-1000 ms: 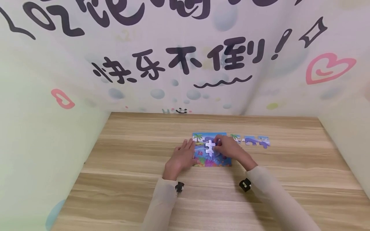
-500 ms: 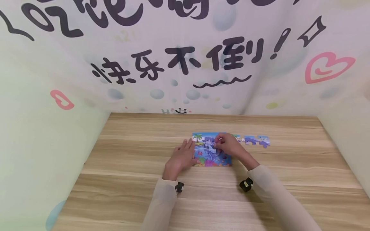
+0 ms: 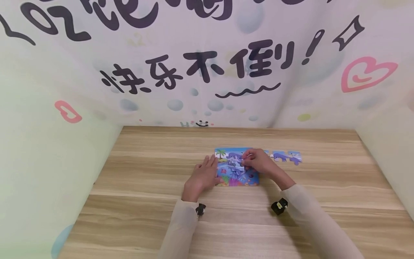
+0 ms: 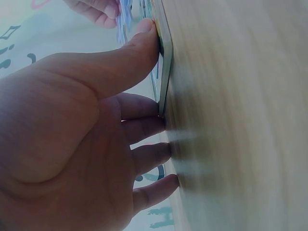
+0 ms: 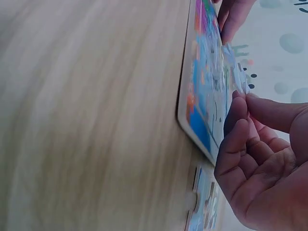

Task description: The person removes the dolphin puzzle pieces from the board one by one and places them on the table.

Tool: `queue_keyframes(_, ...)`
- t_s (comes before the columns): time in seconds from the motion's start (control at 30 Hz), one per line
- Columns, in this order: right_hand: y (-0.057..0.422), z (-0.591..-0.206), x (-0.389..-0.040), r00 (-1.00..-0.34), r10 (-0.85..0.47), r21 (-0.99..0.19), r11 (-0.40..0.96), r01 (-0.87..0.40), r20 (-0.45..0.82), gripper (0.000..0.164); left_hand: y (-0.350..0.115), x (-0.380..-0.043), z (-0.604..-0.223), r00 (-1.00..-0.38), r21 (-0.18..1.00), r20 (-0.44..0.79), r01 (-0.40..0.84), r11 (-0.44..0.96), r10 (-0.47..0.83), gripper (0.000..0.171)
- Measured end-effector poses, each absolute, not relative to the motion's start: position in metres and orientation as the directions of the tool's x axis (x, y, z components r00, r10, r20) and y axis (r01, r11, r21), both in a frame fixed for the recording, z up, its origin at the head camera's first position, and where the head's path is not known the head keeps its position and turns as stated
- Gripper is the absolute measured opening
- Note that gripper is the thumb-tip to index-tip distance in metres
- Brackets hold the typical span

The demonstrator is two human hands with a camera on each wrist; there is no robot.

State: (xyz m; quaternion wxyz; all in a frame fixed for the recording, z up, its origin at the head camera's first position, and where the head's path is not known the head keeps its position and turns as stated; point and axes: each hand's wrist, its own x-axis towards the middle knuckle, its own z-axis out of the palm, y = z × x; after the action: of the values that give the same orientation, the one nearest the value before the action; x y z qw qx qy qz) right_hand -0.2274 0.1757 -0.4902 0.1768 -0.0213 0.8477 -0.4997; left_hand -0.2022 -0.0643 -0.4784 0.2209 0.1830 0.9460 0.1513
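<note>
A puzzle board (image 3: 242,182) with a colourful sea picture lies flat on the wooden table. My left hand (image 3: 202,177) rests at its left side; in the left wrist view the thumb lies on the board's edge (image 4: 166,62) and the fingers stretch down beside it. Over the middle of the board, my right hand (image 3: 263,163) pinches a puzzle piece (image 3: 237,166) between thumb and fingertips. The right wrist view shows that piece (image 5: 239,74) tilted and raised off the board. Part of the board's right side is hidden by the right hand.
Several loose puzzle pieces (image 3: 279,157) lie in a row right of the board, the nearest partly behind the right hand. A white printed curtain (image 3: 155,111) hangs behind the wooden table (image 3: 145,223). Pale walls stand at both sides.
The puzzle piece in my right hand has turned from its pale side to its printed side and shifted slightly right. My left hand has stayed in place.
</note>
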Motion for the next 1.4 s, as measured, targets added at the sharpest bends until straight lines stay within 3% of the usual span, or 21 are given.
queue_keyframes(0.77, 0.22, -0.486, -0.221, -0.927, -0.247, -0.874, 0.465, 0.143, -0.283, 0.018, -0.066, -0.203, -0.477, -0.842, 0.38, -0.349, 0.274, 0.884, 0.411, 0.084)
queue_keyframes(1.4, 0.256, -0.488, -0.211, -0.934, -0.18, -0.84, 0.511, 0.18, -0.31, 0.024, -0.065, -0.201, -0.477, -0.841, 0.368, -0.345, 0.288, 0.884, 0.417, 0.085)
